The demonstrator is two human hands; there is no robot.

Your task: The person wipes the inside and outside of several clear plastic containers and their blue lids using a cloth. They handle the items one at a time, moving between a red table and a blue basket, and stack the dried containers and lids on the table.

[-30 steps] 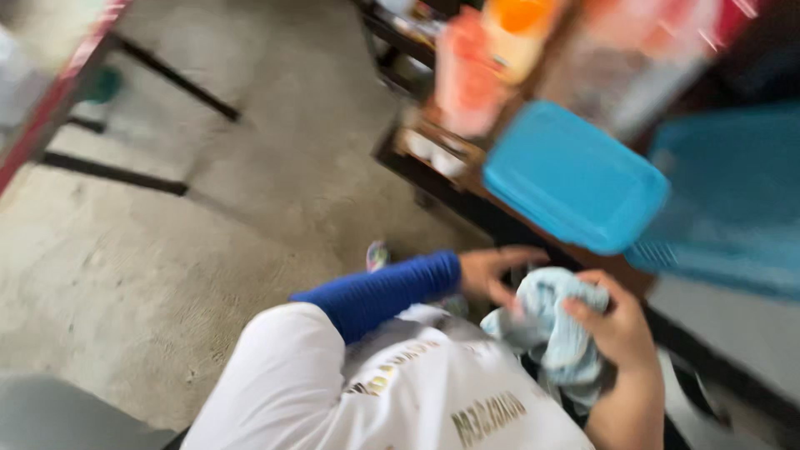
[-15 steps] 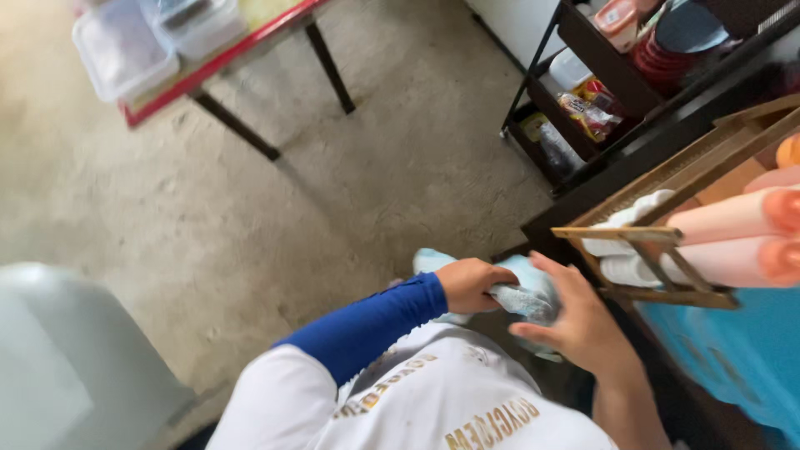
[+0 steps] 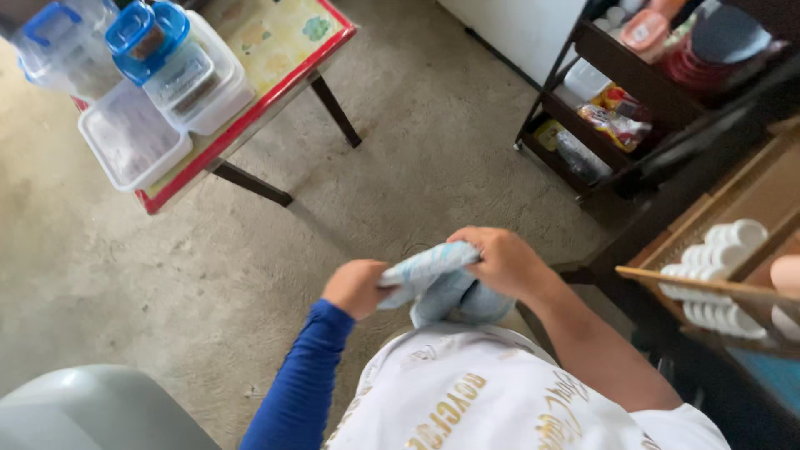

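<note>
- The left hand [image 3: 357, 287], in a long blue sleeve [image 3: 302, 379], has its grip pressed tight around one end of a pale blue and white soft cloth [image 3: 435, 279]; the right hand [image 3: 502, 262] has its grip pinching the other end from above.
- The cloth is stretched between the two hands, just in front of the person's white printed shirt [image 3: 492, 400], with a loose bunch of it hanging below the right hand, well above the rough grey concrete floor [image 3: 250, 258].
- If either grip slackens, I judge that the hanging part would drop first and drag the rest down onto the floor, which looks dusty.
- To the person's right stands a dark shelf rack [image 3: 600, 125] loaded with packets and tubs, and nearer still a wooden rail [image 3: 708, 283] over a row of white round caps [image 3: 717, 250]; a wide swing of the right elbow could knock into them.
- The red-edged surface [image 3: 267, 100] with clear plastic tubs with blue lids [image 3: 158, 75] stands well apart, so I see little risk there.
- A grey rounded thing [image 3: 92, 408] sits low at the left; what it is I cannot tell.
</note>
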